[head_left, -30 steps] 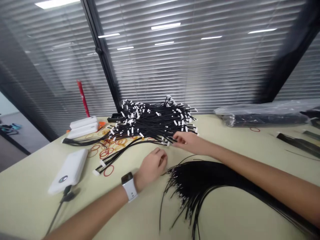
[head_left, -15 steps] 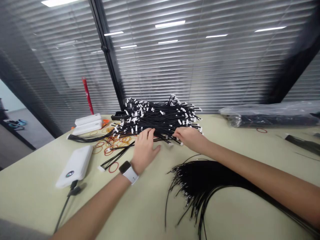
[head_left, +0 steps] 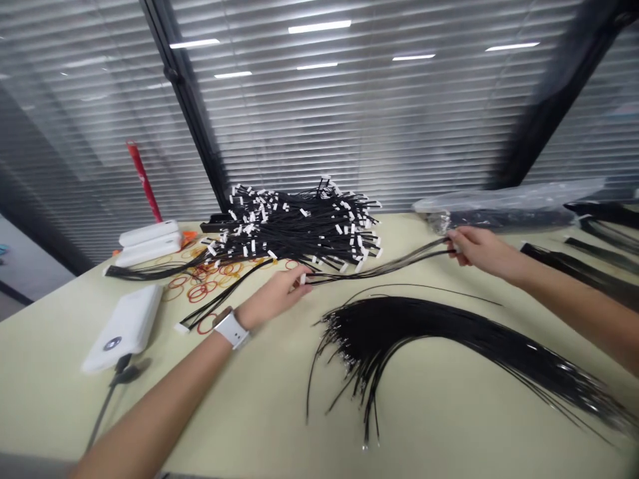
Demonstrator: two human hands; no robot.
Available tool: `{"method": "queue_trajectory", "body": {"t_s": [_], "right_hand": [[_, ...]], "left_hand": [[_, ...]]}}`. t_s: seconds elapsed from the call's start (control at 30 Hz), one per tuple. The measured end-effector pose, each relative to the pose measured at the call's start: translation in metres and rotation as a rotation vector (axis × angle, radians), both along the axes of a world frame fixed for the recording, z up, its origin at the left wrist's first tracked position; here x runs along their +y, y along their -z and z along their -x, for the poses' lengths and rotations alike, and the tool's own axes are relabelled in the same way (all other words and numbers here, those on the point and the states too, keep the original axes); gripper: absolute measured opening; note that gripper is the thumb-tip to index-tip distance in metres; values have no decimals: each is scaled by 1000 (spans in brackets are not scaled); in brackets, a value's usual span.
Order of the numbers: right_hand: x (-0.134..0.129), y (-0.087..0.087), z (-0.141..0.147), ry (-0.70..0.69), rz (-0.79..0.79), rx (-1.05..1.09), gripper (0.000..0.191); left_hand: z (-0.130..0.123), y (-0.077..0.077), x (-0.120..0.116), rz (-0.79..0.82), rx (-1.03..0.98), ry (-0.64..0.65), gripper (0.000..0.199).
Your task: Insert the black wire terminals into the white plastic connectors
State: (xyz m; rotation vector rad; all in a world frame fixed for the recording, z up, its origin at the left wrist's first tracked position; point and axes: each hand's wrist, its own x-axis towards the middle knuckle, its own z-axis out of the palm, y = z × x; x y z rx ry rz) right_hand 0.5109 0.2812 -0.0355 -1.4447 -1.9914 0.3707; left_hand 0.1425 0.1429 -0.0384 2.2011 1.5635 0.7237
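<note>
Between my hands stretches a black cable harness [head_left: 379, 269] of several thin wires. My left hand [head_left: 277, 291] pinches its left end by a white connector [head_left: 303, 279]. The other end is gripped in the closed fingers of my right hand [head_left: 479, 251], which hides most of that tip. Just behind my left hand lies a heap of black harnesses with white connectors [head_left: 299, 229]. In front of the stretched harness rests a thick bundle of loose black wires [head_left: 424, 319] with metal-tipped ends.
Rubber bands [head_left: 200, 283] lie scattered left of the heap, beside a separate harness [head_left: 219, 299]. A white power bank [head_left: 124, 326] with a cable and two stacked white blocks [head_left: 150, 243] stand at left. A plastic-wrapped bundle [head_left: 494, 216] and more harnesses [head_left: 579, 266] are at right.
My right hand has moved right from the heap, drawing a harness out straight. My left hand has come off the heap's front and now pinches the harness's left end. The view has shifted right.
</note>
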Motion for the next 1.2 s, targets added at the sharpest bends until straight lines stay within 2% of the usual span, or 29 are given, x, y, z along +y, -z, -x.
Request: {"method": "queue_trajectory", "body": {"t_s": [0.07, 0.17, 0.23, 0.3, 0.37, 0.43, 0.5, 0.57, 0.67, 0.9, 1.03, 1.13, 1.2], "right_hand": [[-4, 12, -6, 13, 5, -99, 28], [-32, 11, 14, -33, -116, -202, 23], [-64, 5, 42, -180, -183, -242, 22], [-98, 1, 72, -410, -183, -280, 17], [-126, 4, 98, -658, -207, -334, 16], [-141, 13, 113, -779, -246, -414, 11], [-143, 22, 119, -822, -239, -432, 10], [-138, 26, 117, -832, -212, -409, 11], [-129, 22, 110, -817, -152, -342, 13], [-126, 15, 104, -669, 38, -110, 9], [-129, 16, 105, -549, 252, 100, 7], [-131, 15, 105, -532, 385, 195, 10], [-132, 14, 104, -527, 414, 204, 12]], "left_hand": [[-10, 9, 1, 41, -93, -1, 22], [-20, 17, 0, 105, -214, -8, 18], [-24, 17, -2, 149, -281, -3, 18], [-27, 16, -5, 197, -348, 18, 22], [-31, 15, -9, 255, -412, 64, 23], [-35, 16, -15, 308, -466, 114, 21], [-41, 20, -20, 337, -509, 136, 20], [-46, 24, -24, 338, -541, 122, 20], [-53, 26, -31, 326, -579, 75, 21], [-59, 14, -43, 255, -466, 18, 27], [-56, 9, -46, 222, -387, -8, 26], [-58, 7, -47, 266, -445, -32, 24], [-61, 6, -48, 336, -500, -51, 25]]}}
